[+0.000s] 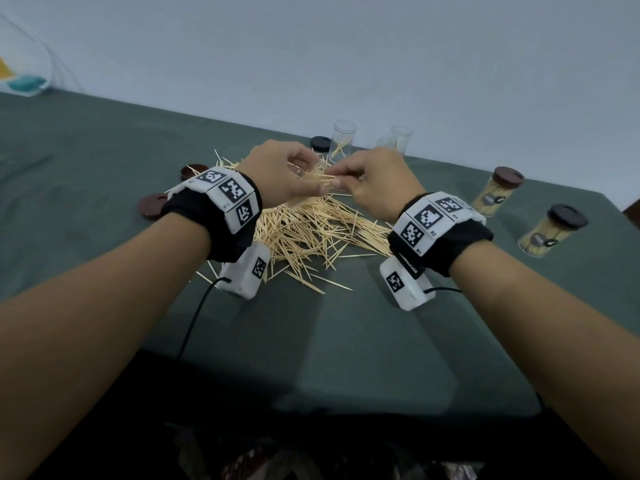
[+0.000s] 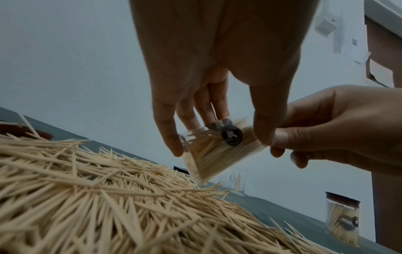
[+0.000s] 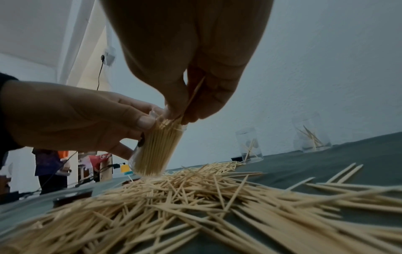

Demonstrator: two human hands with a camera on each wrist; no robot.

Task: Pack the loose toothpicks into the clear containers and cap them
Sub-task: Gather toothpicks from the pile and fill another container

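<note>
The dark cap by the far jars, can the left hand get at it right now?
Probably not yet: the left hand grips the nearly full container, so it is busy. The path looks free, though; the dark cap lies uncovered just beyond the hand.

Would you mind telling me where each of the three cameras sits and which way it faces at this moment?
Head: on the person's head, looking forward and down at the table; shows both forearms, left hand and right hand.
Left wrist: under the left wrist, low over the toothpick pile, looking along the palm at the held container.
Right wrist: under the right wrist, looking along the fingers, which feed toothpicks into the container's mouth.
Shared: both wrist views show both hands and the held container.
</note>
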